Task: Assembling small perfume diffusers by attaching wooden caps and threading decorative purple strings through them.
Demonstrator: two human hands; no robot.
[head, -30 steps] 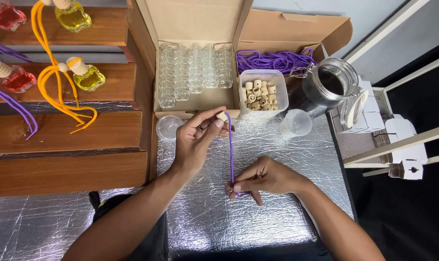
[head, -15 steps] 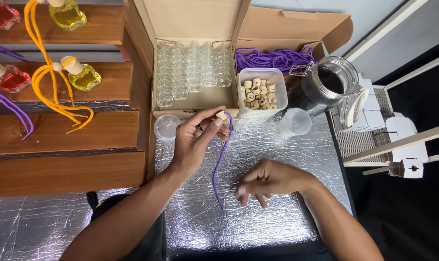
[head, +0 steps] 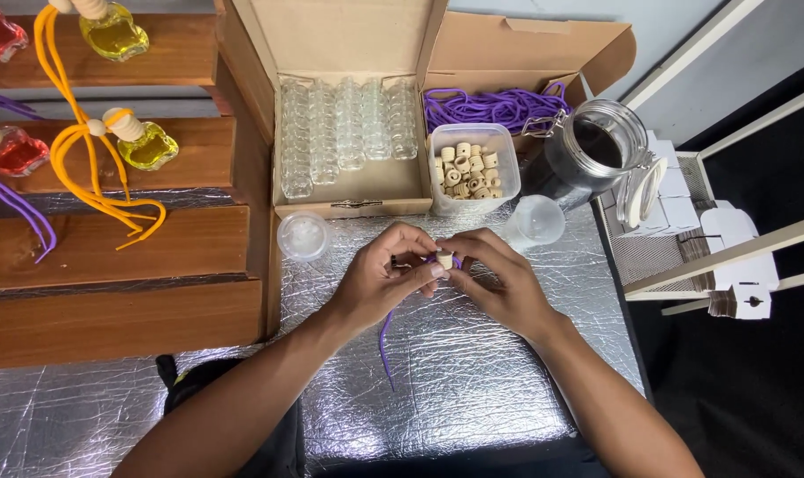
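On the far left, wooden steps (head: 110,257) are carrying small bottles of red and yellow liquid (head: 145,146), with orange cords (head: 83,168) trailing down over them. Moving right, an open cardboard box (head: 349,190) is holding rows of empty clear bottles (head: 349,128), and a small clear lid (head: 303,236) is lying just in front of it on the foil-covered bench (head: 473,381). At the middle of the bench, the left hand (head: 380,279) is pinching a small wooden cap (head: 444,258) between thumb and fingertips, with a purple cord (head: 386,341) hanging from it toward the near edge. The right hand (head: 490,279) is meeting it from the other side, fingertips pressed together on the same cap and cord. Further right, a tub of wooden caps (head: 473,168) is sitting in front of a bundle of purple cords (head: 495,108), beside a glass jar (head: 592,155). The loose cord end may be slipping out of the cap if either pinch is easing, and the cap could be rolling off across the crinkled foil.
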